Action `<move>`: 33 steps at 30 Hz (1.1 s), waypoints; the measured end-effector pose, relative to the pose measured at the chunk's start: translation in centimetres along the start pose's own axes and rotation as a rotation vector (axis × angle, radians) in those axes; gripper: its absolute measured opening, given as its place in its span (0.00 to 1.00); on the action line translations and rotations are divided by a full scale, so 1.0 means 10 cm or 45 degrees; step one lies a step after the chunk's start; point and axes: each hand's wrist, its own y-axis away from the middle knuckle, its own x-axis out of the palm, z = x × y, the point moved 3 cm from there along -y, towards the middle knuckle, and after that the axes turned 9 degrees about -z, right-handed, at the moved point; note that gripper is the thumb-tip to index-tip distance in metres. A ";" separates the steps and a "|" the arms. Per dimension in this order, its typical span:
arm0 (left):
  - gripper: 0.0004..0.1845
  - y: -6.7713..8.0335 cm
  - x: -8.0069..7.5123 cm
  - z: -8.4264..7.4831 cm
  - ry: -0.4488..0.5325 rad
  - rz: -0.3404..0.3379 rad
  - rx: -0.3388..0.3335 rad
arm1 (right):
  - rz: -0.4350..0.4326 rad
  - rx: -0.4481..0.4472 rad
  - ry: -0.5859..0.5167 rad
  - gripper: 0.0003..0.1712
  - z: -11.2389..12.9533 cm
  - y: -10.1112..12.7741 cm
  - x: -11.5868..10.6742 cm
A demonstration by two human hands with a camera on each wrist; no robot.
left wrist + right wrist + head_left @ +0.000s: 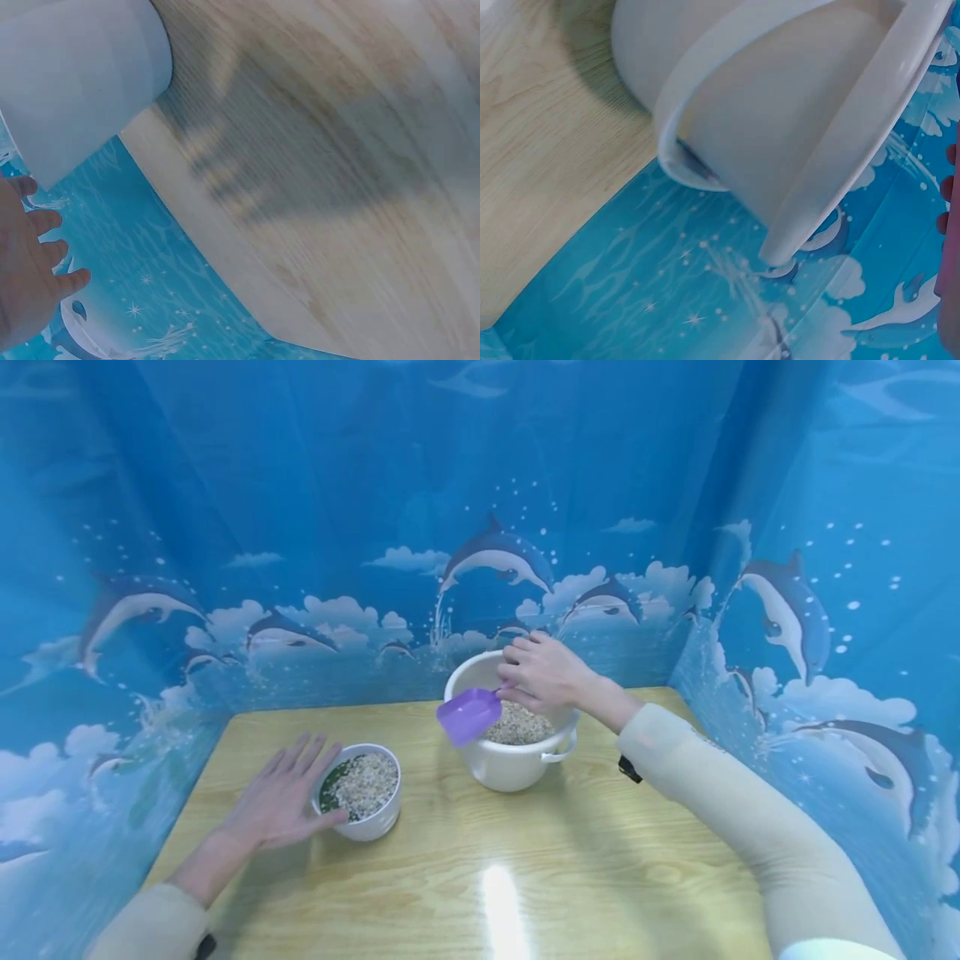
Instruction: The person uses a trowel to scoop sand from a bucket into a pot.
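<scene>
Sleeved forearms frame a wooden table walled by dolphin-print blue curtain. At left, my left hand lies flat with fingers straight, steadying the small white bowl, which is nearly full of pale grain. At centre, the purple scoop hangs tilted over the near rim of the white pot, where more grain sits. My right hand pinches the scoop's handle above the pot. Judged from here, a level scoop and a slow carry low over the bowl would keep grain off the table.
</scene>
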 end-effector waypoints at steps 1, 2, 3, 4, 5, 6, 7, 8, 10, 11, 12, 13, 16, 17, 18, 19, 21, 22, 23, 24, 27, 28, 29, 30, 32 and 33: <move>0.58 -0.02 0.00 -0.01 0.001 0.002 0.001 | -0.004 0.001 -0.004 0.18 -0.02 0.03 0.00; 0.58 -0.03 0.00 -0.02 -0.002 0.007 0.002 | -0.007 0.001 -0.005 0.18 -0.03 0.06 0.00; 0.58 -0.05 0.00 -0.02 0.001 0.010 0.003 | -0.008 0.001 -0.003 0.18 -0.05 0.08 -0.01; 0.58 -0.06 0.00 -0.03 0.004 0.015 0.004 | -0.005 0.002 -0.002 0.18 -0.06 0.11 -0.01; 0.58 -0.08 -0.01 -0.04 0.007 0.014 0.008 | -0.003 0.002 0.001 0.18 -0.08 0.13 -0.02; 0.58 -0.10 -0.01 -0.05 0.010 0.017 0.008 | 0.001 0.006 0.003 0.18 -0.09 0.15 -0.02; 0.59 -0.12 -0.01 -0.06 0.014 0.021 0.009 | -0.001 0.010 0.006 0.18 -0.11 0.17 -0.03; 0.59 -0.15 -0.02 -0.07 0.020 0.015 0.018 | 0.000 0.016 0.013 0.18 -0.13 0.19 -0.05; 0.58 -0.21 -0.04 -0.10 0.032 0.009 0.032 | 0.006 0.030 0.022 0.18 -0.16 0.23 -0.07; 0.58 -0.25 -0.04 -0.11 0.035 0.004 0.043 | 0.010 0.034 0.029 0.18 -0.18 0.25 -0.08; 0.58 -0.28 -0.05 -0.13 0.035 0.007 0.052 | 0.015 0.038 0.035 0.18 -0.19 0.28 -0.08; 0.58 -0.31 -0.06 -0.15 0.040 0.007 0.063 | 0.020 0.043 0.039 0.17 -0.21 0.30 -0.09; 0.58 -0.41 -0.08 -0.20 0.041 0.006 0.097 | 0.039 0.060 0.047 0.17 -0.25 0.36 -0.09; 0.58 -0.44 -0.08 -0.22 0.039 0.006 0.108 | 0.044 0.066 0.047 0.17 -0.26 0.38 -0.09; 0.58 -0.47 -0.09 -0.23 0.042 0.004 0.116 | 0.049 0.076 0.048 0.17 -0.27 0.40 -0.09; 0.58 -0.50 -0.09 -0.25 0.045 0.001 0.125 | 0.051 0.082 0.049 0.18 -0.28 0.41 -0.08; 0.58 -0.57 -0.10 -0.29 0.040 -0.001 0.141 | 0.056 0.093 0.051 0.18 -0.31 0.44 -0.07; 0.58 -0.60 -0.11 -0.31 0.042 0.000 0.146 | 0.061 0.098 0.053 0.18 -0.32 0.44 -0.07; 0.58 -0.62 -0.12 -0.33 0.044 0.006 0.151 | 0.066 0.101 0.054 0.18 -0.33 0.45 -0.06; 0.58 -0.65 -0.12 -0.35 0.043 0.009 0.157 | 0.072 0.101 0.054 0.18 -0.33 0.46 -0.06; 0.58 -0.72 -0.15 -0.42 0.033 0.027 0.175 | 0.085 0.104 0.048 0.18 -0.35 0.47 -0.06; 0.58 -0.74 -0.16 -0.43 0.030 0.032 0.181 | 0.091 0.107 0.047 0.18 -0.36 0.47 -0.05; 0.58 -0.77 -0.17 -0.46 0.029 0.036 0.188 | 0.093 0.110 0.045 0.18 -0.37 0.48 -0.04; 0.58 -0.79 -0.17 -0.47 0.023 0.034 0.199 | 0.094 0.113 0.045 0.18 -0.38 0.49 -0.03; 0.58 -0.85 -0.19 -0.51 0.030 0.037 0.213 | 0.092 0.122 0.041 0.18 -0.40 0.50 -0.01; 0.58 -0.87 -0.19 -0.53 0.031 0.041 0.220 | 0.093 0.127 0.041 0.18 -0.41 0.51 0.01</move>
